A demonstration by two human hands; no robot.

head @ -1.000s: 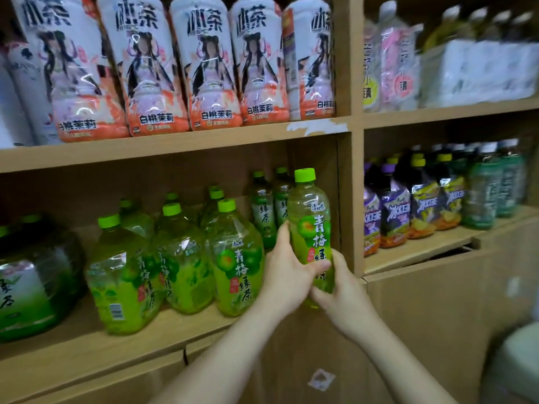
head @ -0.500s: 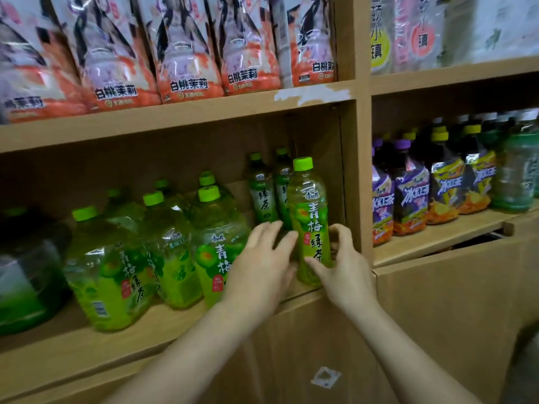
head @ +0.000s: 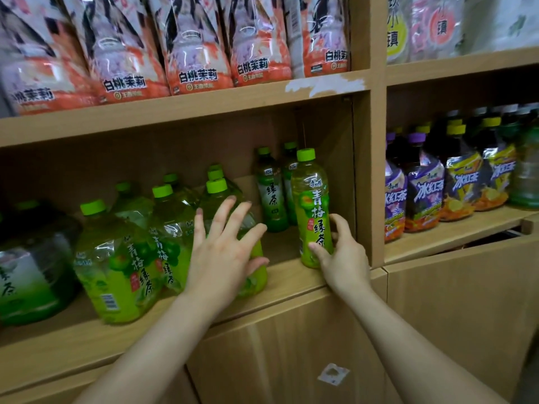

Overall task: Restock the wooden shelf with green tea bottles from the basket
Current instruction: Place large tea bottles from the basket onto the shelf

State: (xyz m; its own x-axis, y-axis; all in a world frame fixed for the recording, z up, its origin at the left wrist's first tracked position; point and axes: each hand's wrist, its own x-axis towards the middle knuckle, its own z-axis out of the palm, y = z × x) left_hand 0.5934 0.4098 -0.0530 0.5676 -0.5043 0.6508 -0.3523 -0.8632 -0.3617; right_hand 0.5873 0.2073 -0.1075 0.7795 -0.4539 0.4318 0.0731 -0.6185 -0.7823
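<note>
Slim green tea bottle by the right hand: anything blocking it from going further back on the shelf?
Yes. Two darker green tea bottles stand right behind the slim green tea bottle, which stands on the shelf board. The right hand holds its lower part; the left hand is spread over the big bottles.

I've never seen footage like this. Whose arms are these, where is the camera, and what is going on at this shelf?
There is no machine here. A person wears a camera on their head, so you look down along their own two bare arms. This is the only view.

They face a wooden shelf stocked with drinks. The right hand curls its fingers around a slim green tea bottle that stands upright near the shelf's right wall. The left hand is spread open against the big green tea bottles beside it, gripping nothing.

Two darker green bottles stand behind. Pink-and-orange bottles fill the shelf above, and purple and yellow iced tea bottles the next compartment. No basket is in view.
</note>
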